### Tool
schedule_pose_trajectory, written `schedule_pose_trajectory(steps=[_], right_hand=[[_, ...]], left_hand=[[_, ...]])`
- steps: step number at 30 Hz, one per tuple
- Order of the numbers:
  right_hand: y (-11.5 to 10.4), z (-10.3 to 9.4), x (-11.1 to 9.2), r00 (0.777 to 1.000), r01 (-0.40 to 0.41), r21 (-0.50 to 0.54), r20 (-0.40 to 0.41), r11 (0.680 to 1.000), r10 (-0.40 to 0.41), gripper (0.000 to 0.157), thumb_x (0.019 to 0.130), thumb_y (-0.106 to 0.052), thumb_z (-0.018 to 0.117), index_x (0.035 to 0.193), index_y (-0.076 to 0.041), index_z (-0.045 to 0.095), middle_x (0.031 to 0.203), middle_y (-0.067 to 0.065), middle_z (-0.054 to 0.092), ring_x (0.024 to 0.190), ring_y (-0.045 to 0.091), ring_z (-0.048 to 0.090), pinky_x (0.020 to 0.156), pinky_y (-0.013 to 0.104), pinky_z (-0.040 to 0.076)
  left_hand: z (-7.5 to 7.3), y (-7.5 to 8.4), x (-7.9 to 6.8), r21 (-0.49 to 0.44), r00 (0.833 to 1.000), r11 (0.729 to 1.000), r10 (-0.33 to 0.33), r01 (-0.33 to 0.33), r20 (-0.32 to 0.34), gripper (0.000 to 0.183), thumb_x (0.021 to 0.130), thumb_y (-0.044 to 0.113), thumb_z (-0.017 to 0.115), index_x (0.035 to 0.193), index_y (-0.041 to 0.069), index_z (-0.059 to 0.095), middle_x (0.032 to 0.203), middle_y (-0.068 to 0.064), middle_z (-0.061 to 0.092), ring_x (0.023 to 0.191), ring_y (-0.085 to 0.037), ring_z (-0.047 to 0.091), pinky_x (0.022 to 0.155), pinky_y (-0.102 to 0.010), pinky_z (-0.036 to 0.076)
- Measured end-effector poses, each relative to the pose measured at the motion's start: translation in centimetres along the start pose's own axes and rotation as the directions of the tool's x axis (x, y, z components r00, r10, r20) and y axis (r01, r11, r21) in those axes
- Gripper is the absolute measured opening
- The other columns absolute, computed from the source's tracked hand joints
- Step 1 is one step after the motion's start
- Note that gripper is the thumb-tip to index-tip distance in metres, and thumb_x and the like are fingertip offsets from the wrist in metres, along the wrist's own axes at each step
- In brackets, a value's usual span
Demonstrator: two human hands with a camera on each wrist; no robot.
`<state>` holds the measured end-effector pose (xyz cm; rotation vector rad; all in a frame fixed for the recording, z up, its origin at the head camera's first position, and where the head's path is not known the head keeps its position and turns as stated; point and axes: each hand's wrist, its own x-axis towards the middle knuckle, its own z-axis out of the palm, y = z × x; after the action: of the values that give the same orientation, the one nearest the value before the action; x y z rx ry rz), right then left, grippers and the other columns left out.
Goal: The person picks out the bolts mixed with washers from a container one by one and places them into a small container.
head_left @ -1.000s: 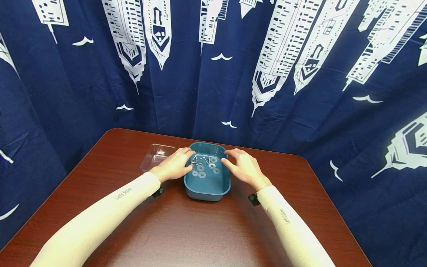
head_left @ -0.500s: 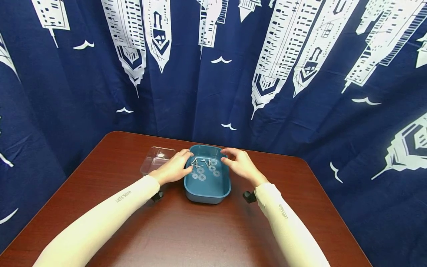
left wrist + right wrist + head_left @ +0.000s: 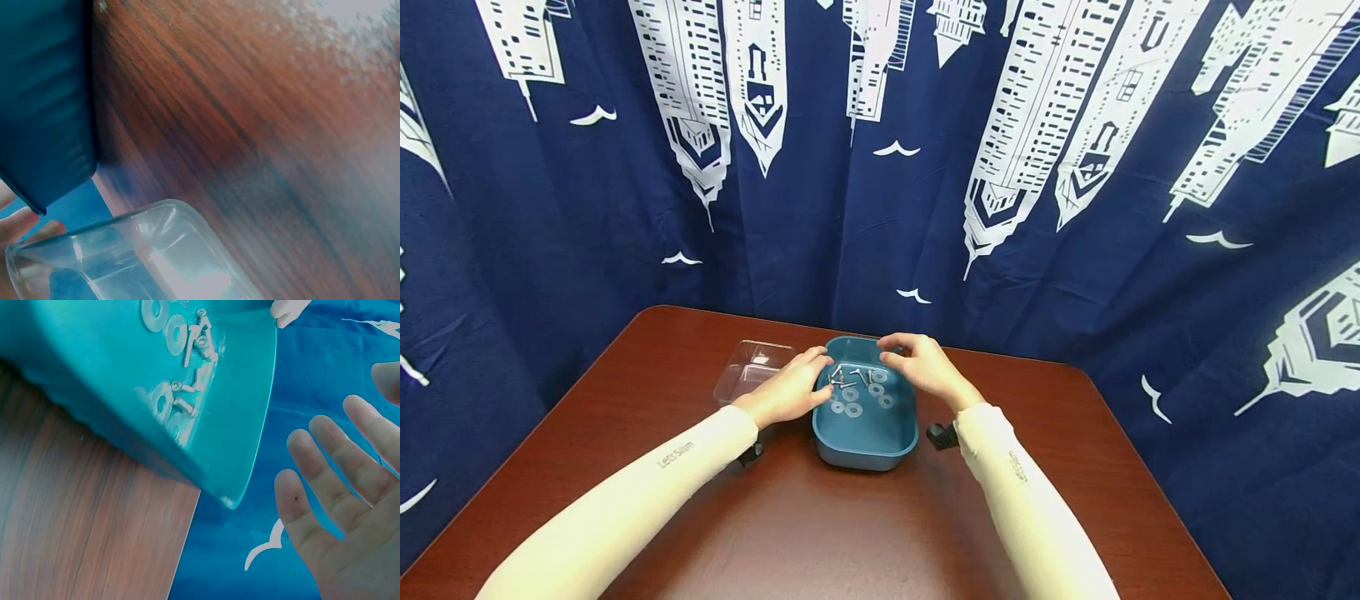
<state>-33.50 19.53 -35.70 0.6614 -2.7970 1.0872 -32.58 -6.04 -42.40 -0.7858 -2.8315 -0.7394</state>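
A blue plastic bin (image 3: 867, 460) stands on the table, with several metal bolts (image 3: 848, 385) at its left and far part. Several pale flat washers (image 3: 853, 410) lie around them on the bin's floor. My left hand (image 3: 790, 387) rests at the bin's left rim, fingers loosely extended and thumb reaching over the edge. Over the far right corner hovers my right hand (image 3: 925, 367), fingers bent slightly inward above the bin. The right wrist view shows that hand's palm and spread fingers (image 3: 325, 440) with nothing in them, apart from the bin wall.
A clear plastic container (image 3: 748, 368) sits left of the bin, partly behind my left hand. The reddish-brown wooden table (image 3: 850, 533) ends just beyond the bin, where a dark blue curtain (image 3: 820, 250) with white building prints hangs.
My right hand has moved left, from the bin's right rim to over its far right corner. The left hand stays at the left rim, and the whole head view has shifted slightly.
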Motion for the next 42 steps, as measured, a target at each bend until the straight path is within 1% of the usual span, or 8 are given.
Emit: schedule_pose_trajectory(steps=[5, 9, 13, 18, 24, 31, 35, 42], right_hand=[[-0.2, 0.2, 1.0, 1.000, -0.006, 0.015, -0.011, 1.000, 0.006, 0.027, 0.095, -0.024, 0.066, 0.119, -0.014, 0.073, 0.114, 0.003, 0.073, 0.091, 0.019, 0.065, 0.079, 0.031, 0.053], [-0.5, 0.5, 1.7, 1.000, -0.014, 0.062, -0.009, 0.998, 0.015, 0.031, 0.096, -0.023, 0.065, 0.123, -0.009, 0.071, 0.118, 0.006, 0.073, 0.098, 0.020, 0.068, 0.086, 0.036, 0.055], [-0.7, 0.9, 2.3, 0.999, -0.026, 0.094, -0.017, 0.995, 0.027, 0.030, 0.096, -0.021, 0.065, 0.123, -0.009, 0.071, 0.122, 0.008, 0.071, 0.106, 0.022, 0.068, 0.094, 0.040, 0.054], [-0.8, 1.7, 3.0, 0.999, -0.037, 0.133, -0.010, 0.990, 0.038, 0.031, 0.096, -0.020, 0.065, 0.125, -0.011, 0.069, 0.124, 0.009, 0.070, 0.109, 0.023, 0.067, 0.097, 0.041, 0.053], [-1.1, 2.5, 3.5, 0.998, -0.063, 0.186, -0.010, 0.981, 0.066, 0.030, 0.095, -0.017, 0.066, 0.124, -0.009, 0.070, 0.124, 0.010, 0.070, 0.110, 0.024, 0.067, 0.098, 0.042, 0.053], [-0.3, 3.7, 4.1, 0.995, -0.095, 0.283, -0.005, 0.954, 0.100, 0.033, 0.092, -0.011, 0.068, 0.123, 0.000, 0.069, 0.120, 0.015, 0.072, 0.102, 0.024, 0.068, 0.093, 0.037, 0.054], [0.1, 4.4, 4.2, 0.991, -0.132, 0.311, 0.005, 0.941, 0.137, 0.032, 0.093, -0.011, 0.067, 0.123, 0.000, 0.069, 0.118, 0.014, 0.072, 0.102, 0.023, 0.069, 0.094, 0.039, 0.054], [0.4, 5.1, 4.3, 0.981, -0.192, 0.346, 0.039, 0.918, 0.191, 0.034, 0.091, -0.007, 0.067, 0.125, 0.002, 0.067, 0.115, 0.019, 0.073, 0.103, 0.024, 0.070, 0.098, 0.040, 0.053]], left_hand=[[-0.1, 0.0, 0.3, 0.002, 1.000, 1.000, -0.001, 0.001, 0.006, 0.057, 0.096, 0.028, 0.065, 0.142, -0.003, 0.051, 0.155, -0.021, 0.038, 0.141, -0.036, 0.043, 0.117, -0.048, 0.035], [-0.1, 0.0, 0.3, -0.001, 1.000, 1.000, -0.013, 0.013, 0.022, 0.058, 0.096, 0.028, 0.064, 0.143, -0.002, 0.049, 0.156, -0.021, 0.036, 0.141, -0.036, 0.044, 0.116, -0.048, 0.036], [-0.1, 0.0, 0.3, -0.018, 1.000, 1.000, 0.004, -0.004, 0.017, 0.058, 0.096, 0.027, 0.065, 0.143, -0.002, 0.049, 0.155, -0.022, 0.037, 0.140, -0.036, 0.045, 0.115, -0.049, 0.037], [-0.2, -0.1, 0.3, -0.023, 0.999, 0.999, 0.030, -0.030, 0.017, 0.057, 0.096, 0.025, 0.065, 0.143, -0.002, 0.049, 0.154, -0.023, 0.038, 0.139, -0.037, 0.046, 0.115, -0.049, 0.038], [-0.4, 0.0, 0.3, -0.020, 0.999, 0.999, 0.031, -0.030, 0.043, 0.058, 0.096, 0.026, 0.065, 0.145, -0.001, 0.048, 0.155, -0.022, 0.037, 0.138, -0.037, 0.048, 0.113, -0.050, 0.039], [-0.3, -0.1, 0.3, -0.030, 0.998, 0.999, 0.032, -0.030, 0.052, 0.057, 0.096, 0.025, 0.065, 0.144, -0.001, 0.048, 0.154, -0.022, 0.037, 0.136, -0.036, 0.049, 0.113, -0.049, 0.040], [-0.4, 0.1, 0.3, -0.028, 0.998, 0.999, 0.021, -0.020, 0.062, 0.056, 0.097, 0.025, 0.065, 0.144, 0.000, 0.047, 0.155, -0.022, 0.036, 0.135, -0.037, 0.050, 0.113, -0.050, 0.040], [-0.4, 0.3, 0.5, -0.015, 0.997, 1.000, 0.009, -0.008, 0.080, 0.057, 0.098, 0.025, 0.063, 0.146, 0.000, 0.046, 0.156, -0.022, 0.033, 0.135, -0.038, 0.051, 0.111, -0.051, 0.041]])
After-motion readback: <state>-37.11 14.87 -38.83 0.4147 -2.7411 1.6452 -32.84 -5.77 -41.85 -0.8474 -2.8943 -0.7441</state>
